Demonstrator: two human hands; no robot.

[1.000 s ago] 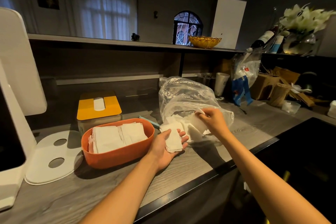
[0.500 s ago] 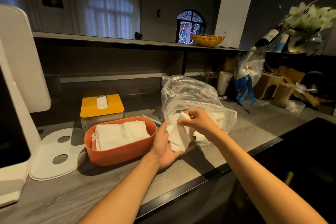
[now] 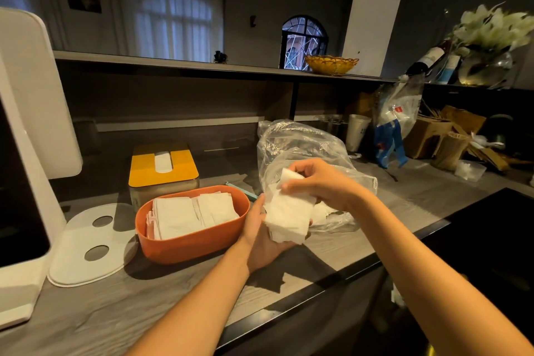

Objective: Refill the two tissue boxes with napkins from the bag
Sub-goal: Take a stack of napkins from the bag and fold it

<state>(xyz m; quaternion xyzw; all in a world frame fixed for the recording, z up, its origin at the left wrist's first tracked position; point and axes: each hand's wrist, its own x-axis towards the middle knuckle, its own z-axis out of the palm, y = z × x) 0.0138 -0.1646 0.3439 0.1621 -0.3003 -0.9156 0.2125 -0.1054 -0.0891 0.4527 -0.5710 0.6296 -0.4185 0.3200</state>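
Observation:
An open orange tissue box [image 3: 190, 243] on the counter holds two stacks of white napkins [image 3: 192, 212]. Behind it stands a second box with a yellow lid [image 3: 163, 167], a napkin poking from its slot. A clear plastic bag [image 3: 297, 150] with more napkins lies to the right. In front of the bag I hold a stack of white napkins [image 3: 289, 217] with both hands. My left hand [image 3: 260, 237] cups it from below and the left. My right hand [image 3: 318, 182] grips its top edge.
A white oval lid with two holes [image 3: 86, 246] lies left of the orange box, beside a large white appliance [image 3: 26, 153]. Cups, a blue-and-white bag, cardboard boxes and a small clear container crowd the back right. A dark panel [image 3: 491, 240] sits at the right front.
My right hand pulled napkins out of the bag and brought them onto the stack in my left hand. Both hands now hold the thicker stack, raised slightly toward me.

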